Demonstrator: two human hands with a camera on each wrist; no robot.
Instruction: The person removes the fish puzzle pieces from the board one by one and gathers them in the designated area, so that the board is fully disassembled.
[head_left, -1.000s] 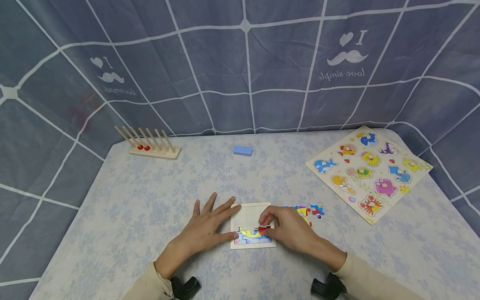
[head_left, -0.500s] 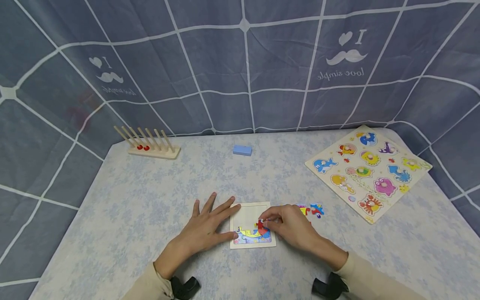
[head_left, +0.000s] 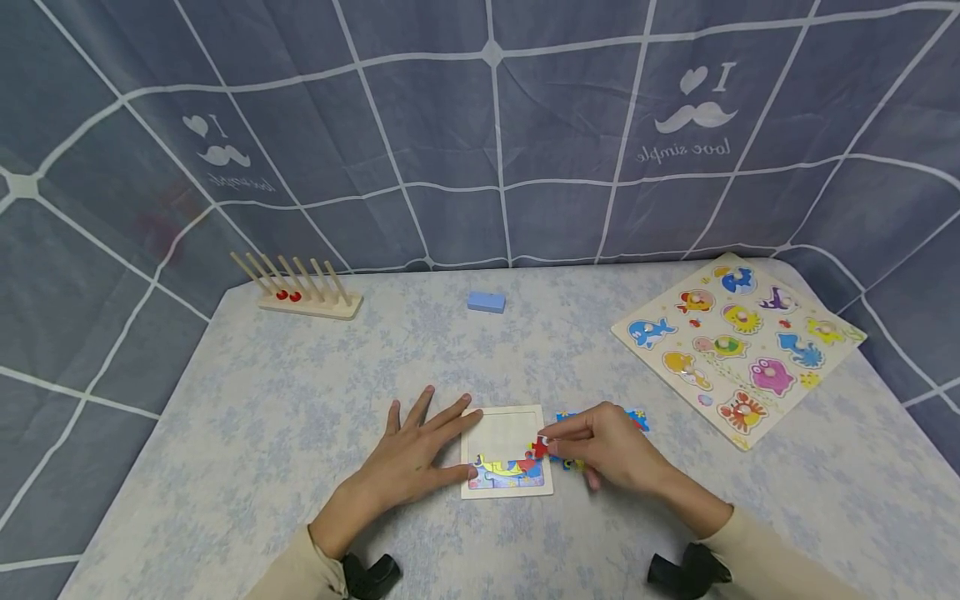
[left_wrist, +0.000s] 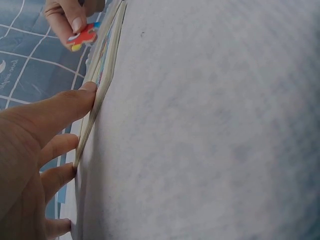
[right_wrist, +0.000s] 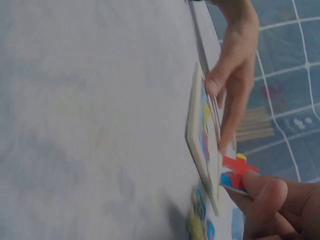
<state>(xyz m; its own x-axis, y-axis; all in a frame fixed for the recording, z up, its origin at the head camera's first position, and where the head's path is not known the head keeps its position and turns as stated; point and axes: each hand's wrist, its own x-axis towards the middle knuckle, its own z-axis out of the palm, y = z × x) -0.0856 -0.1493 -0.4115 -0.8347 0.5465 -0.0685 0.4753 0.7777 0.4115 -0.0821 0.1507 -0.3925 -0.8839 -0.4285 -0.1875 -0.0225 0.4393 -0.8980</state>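
A small wooden puzzle tray (head_left: pixel 506 494) lies flat on the table, its lower part filled with joined pieces (head_left: pixel 510 478) in blue, yellow and red. My left hand (head_left: pixel 411 457) has its fingers spread, with thumb and fingertips resting on the tray's left side. Between thumb and fingers, my right hand (head_left: pixel 618 450) pinches a red jigsaw piece (head_left: pixel 540 447) with blue and yellow parts. In the right wrist view that piece (right_wrist: pixel 239 169) is raised above the tray, apart from it. Loose jigsaw pieces (head_left: pixel 639 419) lie right of the tray, partly hidden by my right hand.
At the right lies a big peg board (head_left: pixel 705 400) with sea animals. A blue block (head_left: pixel 486 302) sits toward the back. Far left stands a wooden rack (head_left: pixel 311 307) of upright pegs with two red beads. A grey checked curtain (head_left: pixel 450 125) hangs behind the table.
My right hand has moved right with the red jigsaw piece, from over the joined pieces to the tray's right edge, and turned it. My left hand stays in place.
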